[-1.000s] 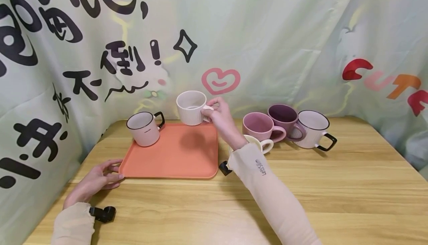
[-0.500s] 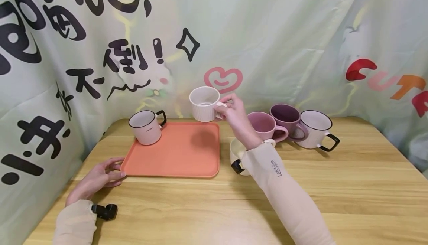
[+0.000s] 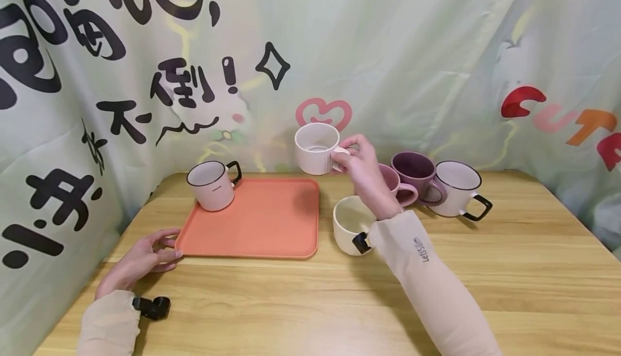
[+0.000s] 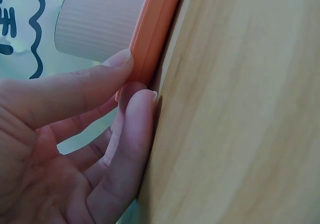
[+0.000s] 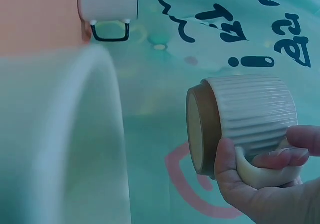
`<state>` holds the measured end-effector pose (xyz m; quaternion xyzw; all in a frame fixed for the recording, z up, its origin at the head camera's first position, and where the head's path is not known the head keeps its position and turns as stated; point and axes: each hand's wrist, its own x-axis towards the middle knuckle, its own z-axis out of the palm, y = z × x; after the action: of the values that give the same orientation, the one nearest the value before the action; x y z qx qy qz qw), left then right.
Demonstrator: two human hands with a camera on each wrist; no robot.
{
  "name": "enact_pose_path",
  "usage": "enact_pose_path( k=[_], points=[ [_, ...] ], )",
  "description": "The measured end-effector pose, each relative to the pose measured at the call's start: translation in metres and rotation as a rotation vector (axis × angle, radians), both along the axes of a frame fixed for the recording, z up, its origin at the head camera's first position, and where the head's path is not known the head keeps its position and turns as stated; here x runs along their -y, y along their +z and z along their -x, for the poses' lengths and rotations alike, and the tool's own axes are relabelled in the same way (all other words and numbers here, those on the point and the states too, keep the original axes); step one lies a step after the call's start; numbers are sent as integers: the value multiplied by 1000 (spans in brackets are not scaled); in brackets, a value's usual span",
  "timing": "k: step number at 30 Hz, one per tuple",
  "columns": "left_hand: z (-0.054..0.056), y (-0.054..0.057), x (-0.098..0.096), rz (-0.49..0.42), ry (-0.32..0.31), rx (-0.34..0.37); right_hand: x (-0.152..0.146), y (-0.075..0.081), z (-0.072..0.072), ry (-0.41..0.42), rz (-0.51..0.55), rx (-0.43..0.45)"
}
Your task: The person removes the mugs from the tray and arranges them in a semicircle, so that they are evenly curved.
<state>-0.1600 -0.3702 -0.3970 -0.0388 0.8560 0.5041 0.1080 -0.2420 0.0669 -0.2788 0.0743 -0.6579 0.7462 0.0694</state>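
Ribbed white mug [image 3: 315, 156] hangs near the far right corner of the orange tray [image 3: 264, 232]; your right grip [image 3: 364, 170] pinches its handle, partly hiding the pink mug [image 3: 390, 178]; your left grip [image 3: 145, 256] pinches the tray.

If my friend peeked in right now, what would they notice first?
Probably the ribbed white mug, held up in the person's right hand in front of the pink heart on the curtain. Next, maybe, the orange tray on the table, with a black-rimmed mug at its far left corner, or the big black lettering on the curtain's left side.
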Motion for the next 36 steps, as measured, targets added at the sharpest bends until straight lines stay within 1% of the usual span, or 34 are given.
enact_pose_path(
  k=[7, 15, 24, 27, 34, 36],
  points=[
    [0, -1, -1, -4, -9, 0, -13, -2, -3, -9, 35, -13],
    [0, 0, -2, -31, -20, 5, -33, -2, -9, -32, -3, -5],
    [1, -1, -1, -16, -19, 3, -53, -4, -17, -49, -53, -19],
    [1, -1, -1, -24, -18, 3, -58, -6, -19, -57, -65, -17],
    [-1, 0, 0, -30, -16, 4, -68, -9, -23, -72, -60, -22],
    [-1, 0, 0, -27, -13, 6, -72, -10, -24, -82, -87, -27]
  ],
)
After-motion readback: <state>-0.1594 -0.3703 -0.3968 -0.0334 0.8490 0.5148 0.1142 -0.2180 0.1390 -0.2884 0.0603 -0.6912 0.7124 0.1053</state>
